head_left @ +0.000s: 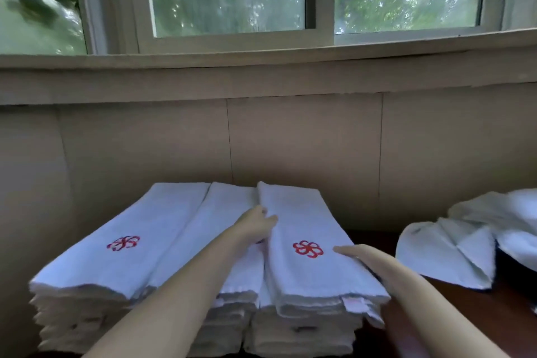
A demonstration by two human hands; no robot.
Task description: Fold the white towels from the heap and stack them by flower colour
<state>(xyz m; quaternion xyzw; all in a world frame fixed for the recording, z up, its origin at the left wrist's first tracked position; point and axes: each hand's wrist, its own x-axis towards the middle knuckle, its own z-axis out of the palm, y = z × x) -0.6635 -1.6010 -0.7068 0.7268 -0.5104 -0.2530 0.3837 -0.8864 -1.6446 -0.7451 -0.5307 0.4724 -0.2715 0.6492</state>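
Three stacks of folded white towels stand side by side on the dark table. The left stack (116, 241) shows a red flower on top. The middle stack (220, 229) is partly hidden by my left arm. On the right stack lies a folded towel with a red flower (305, 256). My left hand (255, 225) touches that towel's left edge, fingers on the cloth. My right hand (357, 256) rests flat on its right side, fingers straight. The heap of unfolded white towels (465, 241) lies to the right.
A beige tiled wall (290, 139) rises right behind the stacks, under a window sill (261, 58). The dark wooden table (470, 317) shows between the right stack and the heap. A dark cloth peeks from under the heap.
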